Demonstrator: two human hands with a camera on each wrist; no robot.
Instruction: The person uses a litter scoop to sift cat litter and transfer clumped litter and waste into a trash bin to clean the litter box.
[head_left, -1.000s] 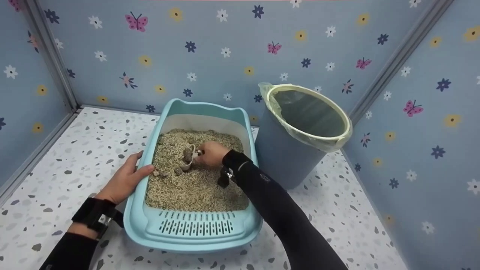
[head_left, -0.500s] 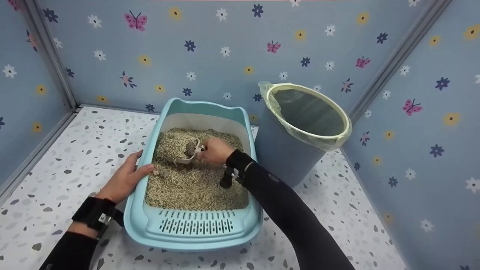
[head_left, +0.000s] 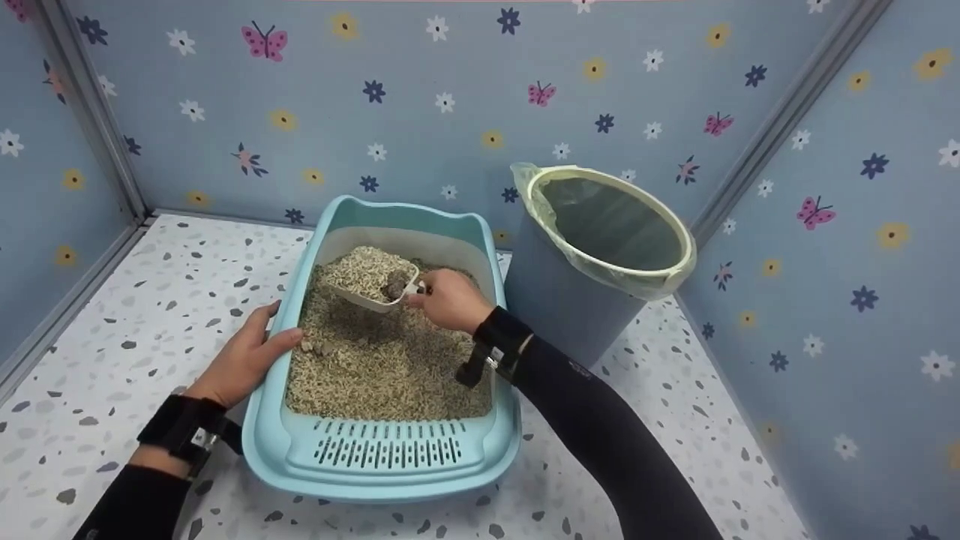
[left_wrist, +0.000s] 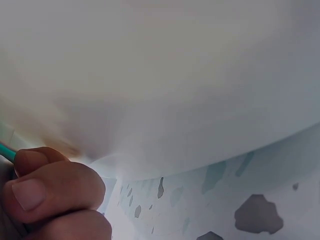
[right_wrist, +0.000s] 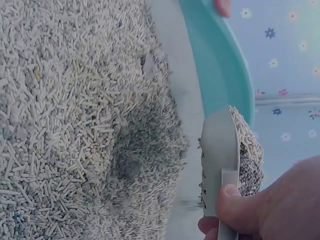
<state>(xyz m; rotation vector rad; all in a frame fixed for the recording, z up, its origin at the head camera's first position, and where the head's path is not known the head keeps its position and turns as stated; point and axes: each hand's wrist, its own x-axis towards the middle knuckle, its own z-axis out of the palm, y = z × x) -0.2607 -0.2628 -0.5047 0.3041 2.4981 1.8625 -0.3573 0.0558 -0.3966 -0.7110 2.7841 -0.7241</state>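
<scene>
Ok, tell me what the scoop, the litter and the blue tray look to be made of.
Scoop: likely pale plastic, thin, smooth and matte, held by the right hand.
Litter: small beige-grey pellets, dry and loose; material unclear.
Blue tray: apparently moulded plastic, smooth with a slight sheen and moulded slots; the left hand grips its rim.

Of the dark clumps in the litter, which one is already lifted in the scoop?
The clump beside the scoop's handle, near the right hand. The other clumps lie on the litter by the left hand's thumb.

Head view looks steeply down on the litter box (head_left: 375,457) — both wrist views press close against it.
</scene>
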